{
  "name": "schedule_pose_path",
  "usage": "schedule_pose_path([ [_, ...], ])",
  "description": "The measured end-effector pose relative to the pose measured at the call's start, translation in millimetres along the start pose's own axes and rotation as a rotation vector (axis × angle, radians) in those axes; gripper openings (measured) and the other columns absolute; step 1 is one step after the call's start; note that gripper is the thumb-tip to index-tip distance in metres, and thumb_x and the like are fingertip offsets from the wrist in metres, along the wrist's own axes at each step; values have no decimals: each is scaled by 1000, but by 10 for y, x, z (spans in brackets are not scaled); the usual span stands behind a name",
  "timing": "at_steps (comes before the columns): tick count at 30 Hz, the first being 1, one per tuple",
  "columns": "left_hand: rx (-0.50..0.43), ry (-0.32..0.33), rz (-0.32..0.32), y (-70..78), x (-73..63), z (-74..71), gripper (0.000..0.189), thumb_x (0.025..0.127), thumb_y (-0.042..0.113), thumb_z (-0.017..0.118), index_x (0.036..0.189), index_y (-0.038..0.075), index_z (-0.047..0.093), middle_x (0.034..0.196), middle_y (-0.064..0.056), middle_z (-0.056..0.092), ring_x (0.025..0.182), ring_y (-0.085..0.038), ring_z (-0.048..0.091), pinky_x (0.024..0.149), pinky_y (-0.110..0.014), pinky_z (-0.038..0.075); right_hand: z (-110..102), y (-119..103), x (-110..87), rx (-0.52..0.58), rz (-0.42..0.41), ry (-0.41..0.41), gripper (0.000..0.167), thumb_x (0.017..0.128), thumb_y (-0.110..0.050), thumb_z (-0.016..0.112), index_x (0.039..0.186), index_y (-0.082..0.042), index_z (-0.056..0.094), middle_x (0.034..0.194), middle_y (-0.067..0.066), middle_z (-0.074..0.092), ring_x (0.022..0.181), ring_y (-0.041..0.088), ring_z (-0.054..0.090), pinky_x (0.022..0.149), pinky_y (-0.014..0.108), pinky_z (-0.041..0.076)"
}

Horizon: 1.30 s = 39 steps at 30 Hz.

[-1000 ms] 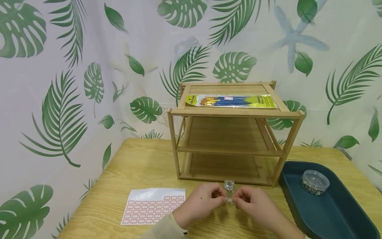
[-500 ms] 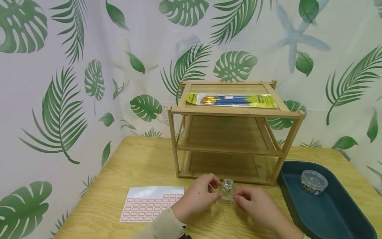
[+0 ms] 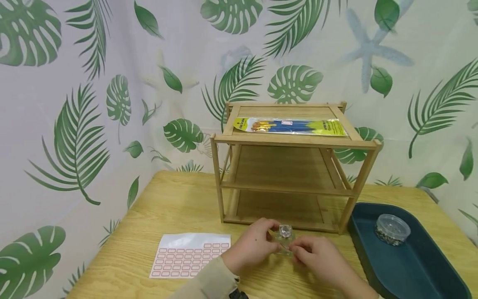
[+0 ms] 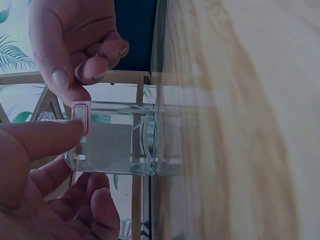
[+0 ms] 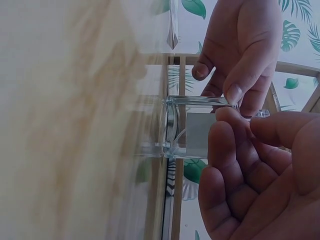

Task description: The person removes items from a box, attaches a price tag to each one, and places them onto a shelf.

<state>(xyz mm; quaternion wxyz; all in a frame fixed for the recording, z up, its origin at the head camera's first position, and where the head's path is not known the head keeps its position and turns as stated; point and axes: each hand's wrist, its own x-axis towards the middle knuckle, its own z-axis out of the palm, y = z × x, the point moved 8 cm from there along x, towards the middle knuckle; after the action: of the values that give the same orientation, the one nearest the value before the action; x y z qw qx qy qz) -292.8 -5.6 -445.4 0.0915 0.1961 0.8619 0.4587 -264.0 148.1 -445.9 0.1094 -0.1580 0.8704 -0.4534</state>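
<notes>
A small clear glass bottle (image 3: pixel 284 248) with a faceted stopper (image 3: pixel 285 231) stands upright on the wooden table, in front of the shelf. My left hand (image 3: pixel 257 241) grips the bottle from the left, its thumb on the front and the other fingers behind. A small red-bordered sticker (image 4: pixel 82 119) lies across the bottle's shoulder, with the left thumb tip over one side of it. My right hand (image 3: pixel 313 254) pinches at the sticker's other end with thumb and index finger. In the right wrist view the right fingers (image 5: pixel 222 145) hide the sticker and part of the bottle.
A sheet of red-bordered stickers (image 3: pixel 186 261) lies left of the hands. Close behind stands a wooden shelf (image 3: pixel 287 191) bearing a pack of paintbrushes (image 3: pixel 289 126). At right, a dark blue tray (image 3: pixel 414 270) holds a round clear tub (image 3: pixel 393 228) with small dark contents.
The left hand has moved from near the sticker's end onto the bottle and closed around its side. The right hand has shifted slightly left, toward the bottle's front. The bottle stays in place.
</notes>
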Motion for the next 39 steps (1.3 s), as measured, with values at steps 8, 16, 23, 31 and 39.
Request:
schedule_pose_path([
  [8,9,-1,1,-1,30,22,31,90,14,78,118,18,67,110,9,59,85,-6,55,69,-26,49,12,-26,-12,0,18,-7,22,102,-18,60,110,-3,74,82,1,70,75,21,65,64,32,54],
  [16,11,12,-3,22,59,29,26,89,10,78,111,18,67,102,12,61,80,-6,56,66,-27,49,4,-64,-13,-20,-11,-6,23,102,-18,59,110,-2,74,81,0,69,76,21,66,65,30,54],
  [23,19,28,13,19,71,40,25,89,9,78,110,17,67,100,11,62,77,-5,56,62,-25,49,-27,-94,-21,-175,5,48,20,100,-19,62,109,-10,77,75,-5,66,59,14,53,56,29,45],
  [31,9,31,22,11,66,50,24,89,9,78,110,15,67,99,11,62,75,-6,56,60,-25,49,-159,-102,-3,-357,63,172,15,93,-26,73,105,-17,71,83,-7,63,65,11,55,57,33,47],
  [39,-26,15,28,-11,62,43,22,90,10,77,107,18,67,100,12,63,75,-7,57,58,-26,49,-79,-169,154,-279,-66,122,56,87,-45,79,130,-13,61,116,1,61,87,11,59,73,32,53],
])
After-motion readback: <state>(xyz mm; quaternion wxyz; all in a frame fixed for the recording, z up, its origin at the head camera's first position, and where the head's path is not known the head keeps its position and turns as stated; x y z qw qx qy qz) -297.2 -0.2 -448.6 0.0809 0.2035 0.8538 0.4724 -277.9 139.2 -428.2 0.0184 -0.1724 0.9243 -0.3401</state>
